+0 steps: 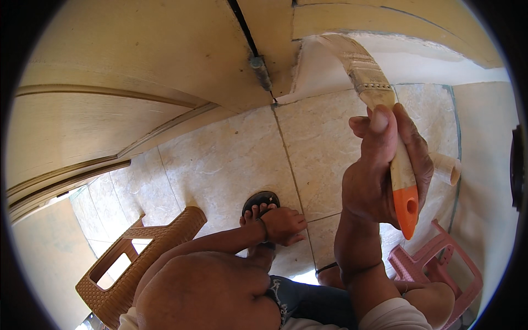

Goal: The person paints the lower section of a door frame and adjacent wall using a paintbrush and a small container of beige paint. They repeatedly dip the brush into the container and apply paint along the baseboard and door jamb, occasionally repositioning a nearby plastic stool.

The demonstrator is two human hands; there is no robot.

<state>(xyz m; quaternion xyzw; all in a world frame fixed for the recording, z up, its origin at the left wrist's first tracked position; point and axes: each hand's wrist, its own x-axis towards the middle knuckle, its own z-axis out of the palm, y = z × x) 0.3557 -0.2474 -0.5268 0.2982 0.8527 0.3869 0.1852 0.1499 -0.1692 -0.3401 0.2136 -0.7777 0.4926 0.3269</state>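
My right hand point(385, 165) is closed around the pale handle of a flat paintbrush point(404, 170), whose handle end is orange. The brush points up and away from me, and its paint-smeared bristles meet the border between the yellow-cream frame point(385, 19) and the white strip of wall point(407, 60) under it. My left hand point(283, 225) hangs over my sandalled foot, its wrist wearing a dark band. Its fingers are loosely apart, and nothing shows in them.
A yellow-cream panelled door point(110, 121) with a hinge point(260, 72) stands ahead to the left. Beige tiles point(231, 148) cover the floor. A brown woven-pattern plastic stool point(140, 258) is at left, a pink one point(434, 264) at right. Beyond my right hand is a pale cylindrical object point(446, 168).
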